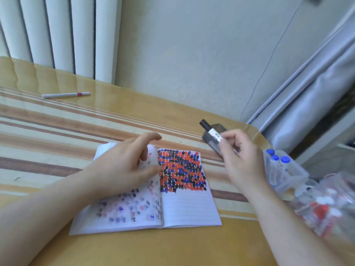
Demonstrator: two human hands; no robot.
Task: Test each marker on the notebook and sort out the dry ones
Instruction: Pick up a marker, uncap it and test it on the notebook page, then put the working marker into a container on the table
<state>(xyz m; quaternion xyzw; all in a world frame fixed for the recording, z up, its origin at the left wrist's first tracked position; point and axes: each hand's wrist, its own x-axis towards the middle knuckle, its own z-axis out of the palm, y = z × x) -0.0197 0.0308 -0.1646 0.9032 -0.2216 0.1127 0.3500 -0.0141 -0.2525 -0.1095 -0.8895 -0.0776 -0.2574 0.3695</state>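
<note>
An open lined-paper notebook [184, 189] lies flat on the glossy yellow-brown striped table [57, 131]. The upper part of its right page is packed with red, blue and black marker dabs; the lower part of that page is bare ruled paper. Its left page shows fainter, blurred blue, black and pink dabs.

The left hand [124, 160] rests on the left page of the notebook, near the spine. Its grip is loosely spread, with relaxed fingers touching the paper and the thumb lying along the edge of the inked block; it looks to be lifting or holding down a thin sheet there, though blur makes that uncertain.

The right hand [240, 156] is raised just beyond the notebook's upper right corner. Its grip pinches a white-barrelled marker with a black cap [210, 131], fingers curled round the lower barrel, the capped end pointing up and away from the notebook. Directly behind that marker, a dark grey box-like object [219, 129] sits on the table; what it is cannot be told.

Further right of the notebook, at the table's edge, stands a clear plastic case of blue-capped markers [278, 166], and beside it a blurred clear plastic bag of red- and white-capped markers [326, 208]. Far to the upper left of the notebook, well apart from it, a single white marker with a pink band [65, 95] lies on the table.
</note>
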